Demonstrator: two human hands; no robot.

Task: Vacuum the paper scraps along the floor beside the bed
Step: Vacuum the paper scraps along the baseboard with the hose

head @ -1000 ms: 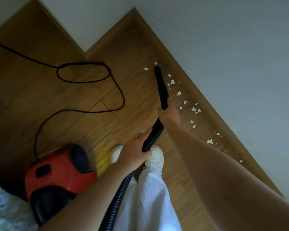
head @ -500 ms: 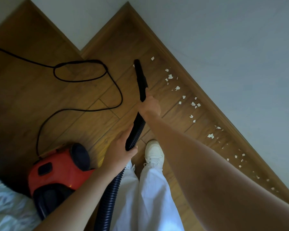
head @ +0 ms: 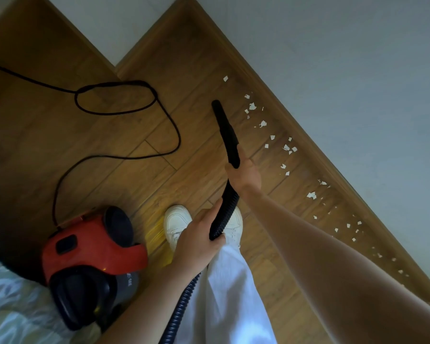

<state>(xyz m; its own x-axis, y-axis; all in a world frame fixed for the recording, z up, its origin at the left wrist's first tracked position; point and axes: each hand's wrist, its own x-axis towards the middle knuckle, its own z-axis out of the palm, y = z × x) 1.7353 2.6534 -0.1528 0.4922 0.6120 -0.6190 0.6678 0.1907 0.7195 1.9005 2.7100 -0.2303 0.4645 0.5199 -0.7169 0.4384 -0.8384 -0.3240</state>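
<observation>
The person's right hand point(head: 243, 175) is gripping the black nozzle point(head: 226, 131) near its base, fingers wrapped round it, while the left hand point(head: 199, 242) is holding the ribbed hose point(head: 222, 214) just behind. The nozzle's long axis is pointing away from the person, roughly parallel to the baseboard point(head: 308, 142), and its tip is lying to the left of the paper scraps point(head: 286, 147), so the right hand is the nearer one. The scraps are showing as small white torn bits, strung in a loose line along the wooden floor point(head: 124, 150) beside the baseboard.
</observation>
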